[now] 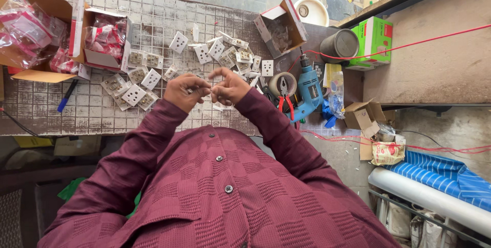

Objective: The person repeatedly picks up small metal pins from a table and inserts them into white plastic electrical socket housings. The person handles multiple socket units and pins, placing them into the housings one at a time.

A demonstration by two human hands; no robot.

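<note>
A worn grey tiled worktop (46,107) carries scattered white plastic socket plates (134,94) and a blue electric drill (309,88), while above it the left hand (185,90) and right hand (230,87) meet, fingertips pinched on a small metallic part (190,91).

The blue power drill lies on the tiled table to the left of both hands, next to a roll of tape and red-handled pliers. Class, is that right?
Not quite. The head view shows the blue power drill to the right of both hands, beyond the right hand and away from the left hand. It does lie on the tiled table, next to the roll of tape and red-handled pliers.
</note>
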